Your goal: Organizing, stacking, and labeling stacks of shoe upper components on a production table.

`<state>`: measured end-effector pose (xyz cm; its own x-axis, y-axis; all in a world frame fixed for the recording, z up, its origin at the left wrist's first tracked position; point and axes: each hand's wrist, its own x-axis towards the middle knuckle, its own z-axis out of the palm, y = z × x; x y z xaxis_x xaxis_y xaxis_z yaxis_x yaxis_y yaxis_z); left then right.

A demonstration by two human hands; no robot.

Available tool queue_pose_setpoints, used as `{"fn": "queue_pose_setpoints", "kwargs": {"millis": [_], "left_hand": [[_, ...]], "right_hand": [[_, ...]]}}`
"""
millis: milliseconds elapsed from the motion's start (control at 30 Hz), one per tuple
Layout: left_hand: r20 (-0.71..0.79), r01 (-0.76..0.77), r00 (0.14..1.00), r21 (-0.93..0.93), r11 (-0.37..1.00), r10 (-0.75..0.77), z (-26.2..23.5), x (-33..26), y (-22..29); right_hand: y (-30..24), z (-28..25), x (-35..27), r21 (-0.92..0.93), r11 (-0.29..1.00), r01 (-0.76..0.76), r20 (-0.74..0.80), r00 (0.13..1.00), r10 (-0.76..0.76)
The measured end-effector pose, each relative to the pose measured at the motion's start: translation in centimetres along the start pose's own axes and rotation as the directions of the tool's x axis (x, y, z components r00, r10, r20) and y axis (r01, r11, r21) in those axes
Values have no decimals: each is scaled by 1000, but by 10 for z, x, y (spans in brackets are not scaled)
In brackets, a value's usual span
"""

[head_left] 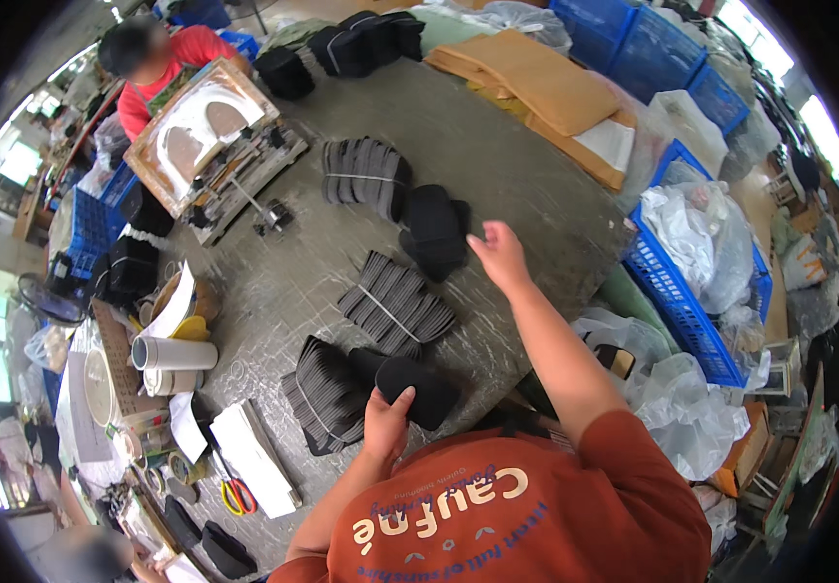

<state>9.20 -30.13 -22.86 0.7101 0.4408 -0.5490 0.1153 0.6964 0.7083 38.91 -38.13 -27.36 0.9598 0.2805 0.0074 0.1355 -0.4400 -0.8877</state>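
My left hand (387, 425) pinches a flat black round-ended pad (423, 393), thumb on top, low over the table near my body. The pad looks like an insole piece, but its exact kind I cannot tell. Beyond it, my right hand (500, 255) is raised with thumb and fingers apart and nothing visible in it. Just left of that hand lies a loose pile of black pads (436, 228). Tied bundles of dark pads sit alongside: one by my left hand (322, 394), a middle one (395, 306) and a far one (366, 173), each bound with pale string.
On the grey table (526, 175) stands a wooden-framed printing screen (207, 131), a person in red behind it. Orange-handled scissors (239, 496), white sheets (256, 457) and a white cylinder (174, 353) lie left. A blue crate (667, 282) with plastic bags stands right.
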Motion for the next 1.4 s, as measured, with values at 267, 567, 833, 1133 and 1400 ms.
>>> {"fn": "queue_pose_setpoints", "kwargs": {"millis": [267,567,833,1133,1400], "left_hand": [[106,283,959,-416,864,-263,-17,-7,-16],[398,269,917,-652,709,17,-33,6,-14],[-96,-68,995,-401,913,31,-42,13,-6],[65,-256,826,928,270,560,-24,2,-9],[181,-279,827,954,108,533,31,55,48]], "right_hand": [[-14,56,14,-351,908,228,-50,964,-261],[-55,-9,-118,179,859,480,250,822,-511],[-97,-4,-106,-178,579,795,538,572,-619],[-85,13,-85,-251,536,806,793,489,-363],[-112,-8,-118,-449,451,771,823,554,-128]]}}
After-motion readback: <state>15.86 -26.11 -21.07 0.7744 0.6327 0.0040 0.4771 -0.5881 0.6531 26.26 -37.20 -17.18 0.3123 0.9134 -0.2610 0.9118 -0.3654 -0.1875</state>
